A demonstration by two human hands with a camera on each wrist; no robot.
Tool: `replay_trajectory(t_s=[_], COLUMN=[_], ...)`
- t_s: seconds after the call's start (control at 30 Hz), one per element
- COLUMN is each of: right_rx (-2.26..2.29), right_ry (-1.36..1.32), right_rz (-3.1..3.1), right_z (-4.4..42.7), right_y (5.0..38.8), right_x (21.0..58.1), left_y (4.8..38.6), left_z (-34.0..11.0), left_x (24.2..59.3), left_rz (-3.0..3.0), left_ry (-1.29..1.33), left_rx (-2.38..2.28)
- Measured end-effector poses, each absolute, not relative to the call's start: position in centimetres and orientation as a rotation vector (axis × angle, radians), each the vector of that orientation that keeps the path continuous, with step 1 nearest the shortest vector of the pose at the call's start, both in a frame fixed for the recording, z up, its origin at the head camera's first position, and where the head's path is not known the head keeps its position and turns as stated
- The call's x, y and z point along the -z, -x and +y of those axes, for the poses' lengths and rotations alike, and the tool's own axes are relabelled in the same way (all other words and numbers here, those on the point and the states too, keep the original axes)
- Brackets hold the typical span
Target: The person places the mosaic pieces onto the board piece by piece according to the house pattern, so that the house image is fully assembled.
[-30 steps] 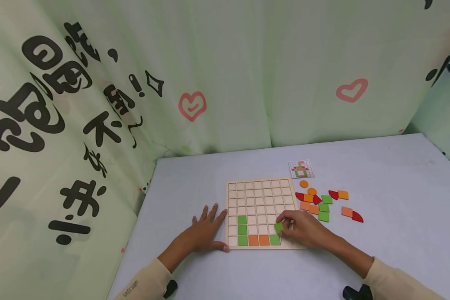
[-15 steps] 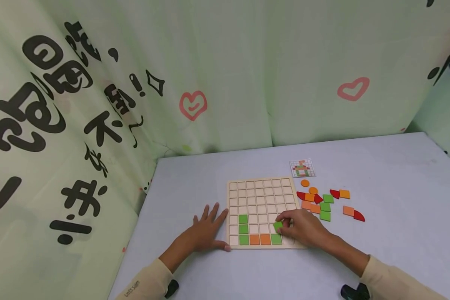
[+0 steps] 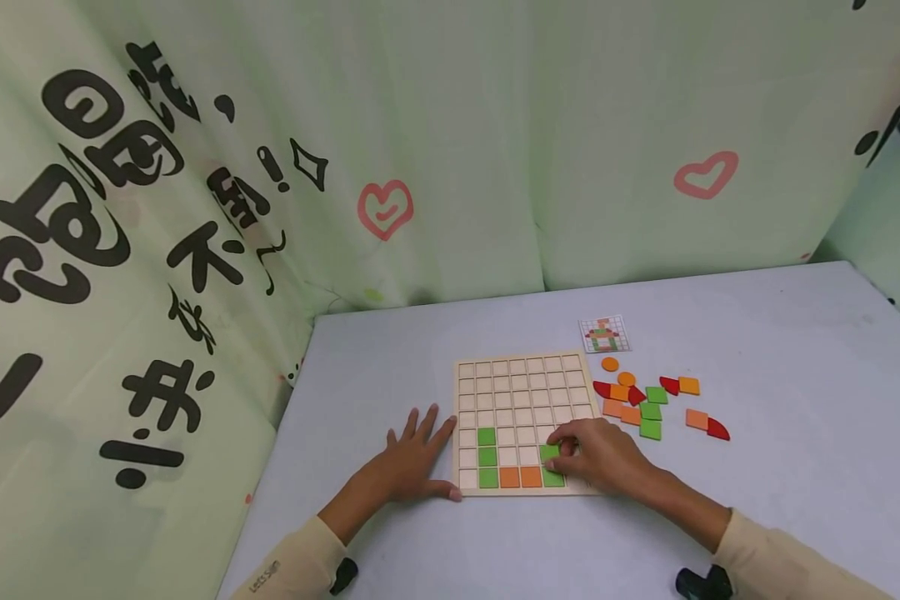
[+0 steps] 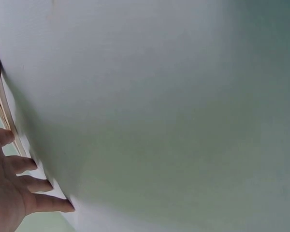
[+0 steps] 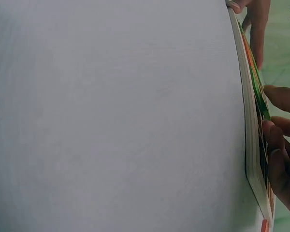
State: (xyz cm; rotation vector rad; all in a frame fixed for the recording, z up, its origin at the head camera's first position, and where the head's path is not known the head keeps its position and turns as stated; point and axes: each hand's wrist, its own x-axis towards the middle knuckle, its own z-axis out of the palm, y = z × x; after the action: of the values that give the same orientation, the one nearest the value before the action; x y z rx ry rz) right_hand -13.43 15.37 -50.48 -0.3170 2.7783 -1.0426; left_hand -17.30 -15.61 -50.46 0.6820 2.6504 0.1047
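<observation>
A wooden grid board point(image 3: 522, 411) lies on the table, with a column of green squares point(image 3: 487, 457) at its left. Two orange squares point(image 3: 520, 477) and a green one fill part of its bottom row. The right hand point(image 3: 600, 454) holds a green square point(image 3: 549, 452) between thumb and forefinger, over the cell above that green one. Spread and straight, the left hand point(image 3: 412, 462) touches the board's left edge with its thumb and forefinger. In the left wrist view the left hand's fingers point(image 4: 29, 186) reach along the edge; in the right wrist view the right hand point(image 5: 282, 145) is beside the board point(image 5: 249, 116).
Right of the board lie loose green, orange and red pieces point(image 3: 651, 411), several of them touching. A small pattern card point(image 3: 604, 334) lies beyond the board's back right corner. Black devices point(image 3: 705, 583) are under both wrists, and a pale green curtain point(image 3: 465, 150) hangs behind the table.
The right hand has lowered the green square and turned it in line with the cells, close above the bottom green one. The left hand stays at the board's edge.
</observation>
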Motion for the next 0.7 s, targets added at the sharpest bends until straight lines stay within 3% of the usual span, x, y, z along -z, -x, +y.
replay_trajectory(t_s=[0.7], right_rx=[1.031], right_ry=[0.433], right_rz=[2.750], right_z=[15.76], right_y=[13.74], right_x=[50.16], left_y=[17.45], left_z=[-15.78], left_x=[50.74], left_rz=[2.657], left_ry=[-0.701], left_rx=[-0.093])
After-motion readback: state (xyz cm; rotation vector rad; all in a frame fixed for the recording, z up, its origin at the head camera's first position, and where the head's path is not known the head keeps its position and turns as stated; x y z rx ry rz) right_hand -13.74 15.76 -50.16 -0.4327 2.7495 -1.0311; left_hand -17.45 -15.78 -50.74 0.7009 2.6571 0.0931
